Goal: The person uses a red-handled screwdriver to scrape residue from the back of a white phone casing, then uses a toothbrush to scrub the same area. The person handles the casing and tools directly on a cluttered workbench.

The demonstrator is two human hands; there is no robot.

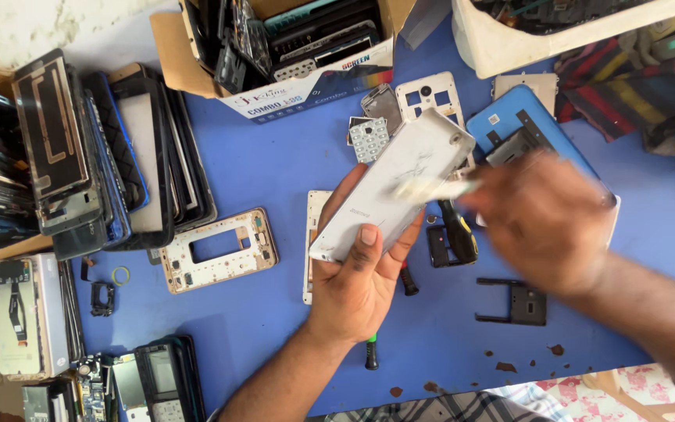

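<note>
Our left hand (361, 273) clamps a white phone back cover (396, 195) above the blue table (275, 156), fingers closed around its lower end, thumb on its face. Our right hand (544, 219) is motion-blurred; we cannot tell how its fingers stand, though a pale sliver (439, 189) touches the cover. The cover looks scratched, so prying pressure could crack it, or it could slip from a one-ended grip onto the parts below. Beneath lie a black-and-yellow screwdriver (458, 234), a blue phone shell (525, 129), and a bare mid-frame (216, 250). A cardboard box (291, 55) of screens and stacked frames (87, 156) crowd the left side.
</note>
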